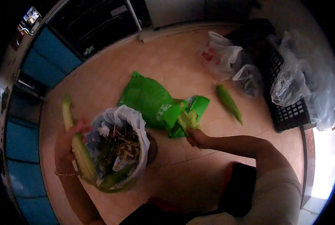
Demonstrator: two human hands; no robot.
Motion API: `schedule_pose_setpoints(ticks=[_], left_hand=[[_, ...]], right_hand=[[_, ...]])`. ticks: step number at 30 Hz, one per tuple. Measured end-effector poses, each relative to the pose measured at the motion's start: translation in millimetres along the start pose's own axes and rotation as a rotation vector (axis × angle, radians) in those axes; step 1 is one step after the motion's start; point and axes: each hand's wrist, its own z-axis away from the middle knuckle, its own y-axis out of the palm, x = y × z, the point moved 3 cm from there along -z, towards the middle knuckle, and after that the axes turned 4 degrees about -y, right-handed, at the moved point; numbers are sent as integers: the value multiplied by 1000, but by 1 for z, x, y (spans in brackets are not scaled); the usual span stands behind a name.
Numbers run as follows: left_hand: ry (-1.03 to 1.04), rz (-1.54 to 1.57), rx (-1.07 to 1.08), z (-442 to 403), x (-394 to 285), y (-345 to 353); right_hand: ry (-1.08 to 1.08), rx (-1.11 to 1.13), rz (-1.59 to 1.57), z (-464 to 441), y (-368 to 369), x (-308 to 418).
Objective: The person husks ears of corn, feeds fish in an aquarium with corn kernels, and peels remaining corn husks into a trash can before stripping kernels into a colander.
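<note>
My left hand (70, 140), its fingers slightly blurred, grips a long pale green ear of corn (83, 159) with husk on it, along the left side of the waste bin. The bin is lined with a white bag (143, 131) and holds dry scraps (122, 146) and a green husk (116, 177) near its front rim. My right hand (198, 138) is closed on a pale green ear of corn (188, 120) at the mouth of a bright green bag (145, 93). The rest of that ear is hidden inside the bag.
Another ear of corn in its husk (229, 103) lies on the tiled floor (178, 60). A black crate (291, 116) with clear plastic bags (291, 82) stands at the right, beside a bag with red contents (220, 54). Blue cabinets (23, 142) line the left.
</note>
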Motion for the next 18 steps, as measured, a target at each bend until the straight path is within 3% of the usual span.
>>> schedule_pose_setpoints(ticks=[2,4,5,7,8,10,11,14,16,17,18], left_hand=[[4,1,-17,0,2,-2],[9,4,30,4,4,-2],[9,0,26,5,5,-2],[-7,25,-26,6,9,-1],[-6,27,-27,6,10,0],[33,58,16,1,16,-6],[32,61,16,1,16,-7],[73,71,37,5,11,-1],[38,91,3,6,9,1],[40,88,4,4,10,-2],[30,75,20,1,12,-6]], right_hand=[[-4,-43,10,-6,9,-2],[-248,16,621,-12,15,-1],[-250,21,618,-10,21,1],[-96,-57,227,-1,30,7],[-96,-56,229,-5,36,7],[-166,-226,-182,-14,49,6],[-165,-227,-179,-19,51,2],[-316,-228,298,-26,58,1],[-90,-289,314,1,74,8],[-93,-290,312,-2,72,4],[-269,-227,531,-15,68,-1]])
